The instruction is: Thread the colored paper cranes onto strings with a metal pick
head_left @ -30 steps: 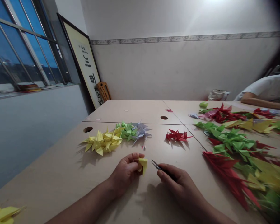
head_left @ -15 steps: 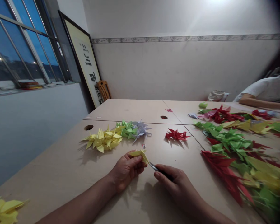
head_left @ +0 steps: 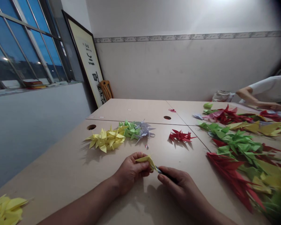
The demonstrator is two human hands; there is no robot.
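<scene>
On the beige table [head_left: 58,168], heaps of folded paper cranes [head_left: 236,147] lay to the right of the hands. The left hand [head_left: 131,171] was closed in a narrow pinch on a folded yellow paper [head_left: 146,160]. The right hand [head_left: 178,184] gripped black-handled tweezers [head_left: 166,174], tip touching that paper.

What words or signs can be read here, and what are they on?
The framed calligraphy leaning by the wall bears large dark brush characters, too slanted and blurred to quote reliably. The stack on the windowsill is too small to read. No other text shows.
</scene>
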